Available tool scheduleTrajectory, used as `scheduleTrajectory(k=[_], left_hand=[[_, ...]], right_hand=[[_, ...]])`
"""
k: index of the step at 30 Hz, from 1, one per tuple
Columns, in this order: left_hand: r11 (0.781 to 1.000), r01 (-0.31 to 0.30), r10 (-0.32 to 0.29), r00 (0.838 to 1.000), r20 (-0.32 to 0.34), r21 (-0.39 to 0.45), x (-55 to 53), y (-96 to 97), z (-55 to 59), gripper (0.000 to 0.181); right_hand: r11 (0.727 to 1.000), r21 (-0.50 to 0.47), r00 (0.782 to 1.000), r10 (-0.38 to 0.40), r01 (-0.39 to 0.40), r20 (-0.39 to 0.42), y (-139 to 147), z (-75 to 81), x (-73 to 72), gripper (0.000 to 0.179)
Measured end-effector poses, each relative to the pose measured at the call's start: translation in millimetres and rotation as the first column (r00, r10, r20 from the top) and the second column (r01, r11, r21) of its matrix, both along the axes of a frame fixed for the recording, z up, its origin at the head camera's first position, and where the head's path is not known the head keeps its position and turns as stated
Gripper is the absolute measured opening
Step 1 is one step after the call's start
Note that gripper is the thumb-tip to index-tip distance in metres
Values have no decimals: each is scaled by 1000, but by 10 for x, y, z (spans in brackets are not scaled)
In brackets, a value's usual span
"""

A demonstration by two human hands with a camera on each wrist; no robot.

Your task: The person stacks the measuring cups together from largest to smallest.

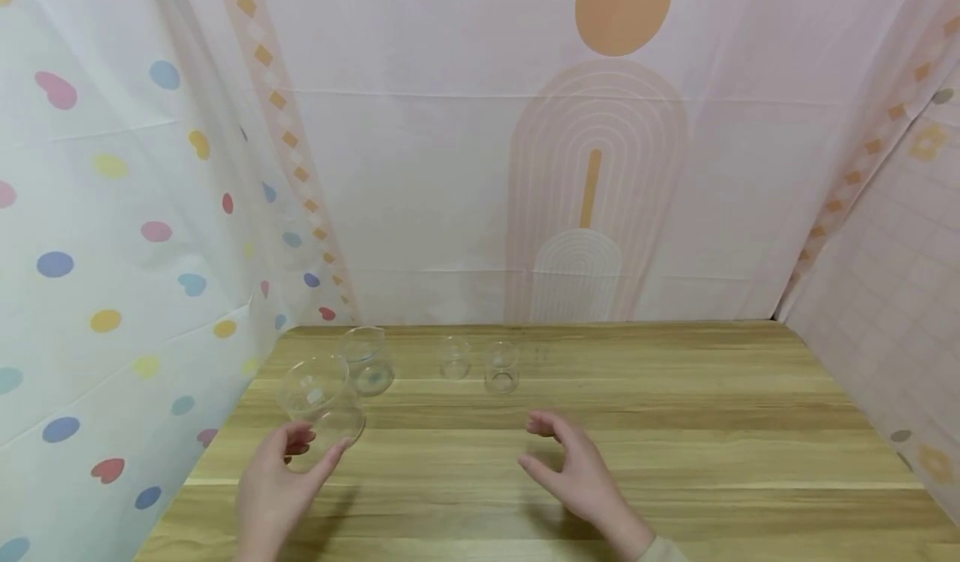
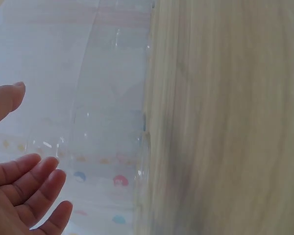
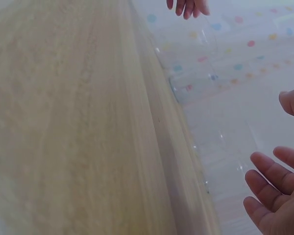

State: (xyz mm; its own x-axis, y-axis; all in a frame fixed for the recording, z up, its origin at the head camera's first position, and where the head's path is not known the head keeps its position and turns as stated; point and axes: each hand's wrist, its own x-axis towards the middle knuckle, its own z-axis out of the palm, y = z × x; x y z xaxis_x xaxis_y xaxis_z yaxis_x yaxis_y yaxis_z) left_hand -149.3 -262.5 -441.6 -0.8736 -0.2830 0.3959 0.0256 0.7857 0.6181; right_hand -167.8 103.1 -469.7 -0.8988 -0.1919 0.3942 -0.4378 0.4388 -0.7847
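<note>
The large glass beaker (image 1: 321, 399) is at the left of the wood-grained worktop (image 1: 690, 445), just beyond the left hand (image 1: 281, 479). Its fingers and the right hand's (image 1: 577, 470) are apart from the thumbs. Patterned sheets (image 1: 420, 178) hang behind and beside. Only the head view shows a sleeve (image 1: 662, 551).

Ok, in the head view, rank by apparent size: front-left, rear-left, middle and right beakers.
1. Front-left beaker
2. Rear-left beaker
3. Middle beaker and right beaker: unsure; the right looks slightly bigger but sits a bit nearer the camera.
</note>
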Motion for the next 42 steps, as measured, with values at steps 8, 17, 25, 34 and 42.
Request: scheduleTrajectory(k=[8,17,25,34,42], left_hand=[[999,-43,42,998,45,9,-46,-134,-11,62],[999,-49,48,996,74,13,-146,-247,-12,83],[994,5,-13,997,75,110,-294,-306,-55,99],[987,70,-85,991,105,142,-410,-335,-59,110],[974,125,-142,987,80,191,-477,-362,-56,110]], right_hand=[[1000,-13,1000,19,-19,3,-74,5,-14,52],[1000,-1,1000,23,-23,0,-123,27,-42,51],[998,45,999,35,-33,-27,-167,22,-80,55],[996,54,998,64,-65,23,-217,44,-111,57],[996,62,998,58,-59,18,-270,59,-158,58]])
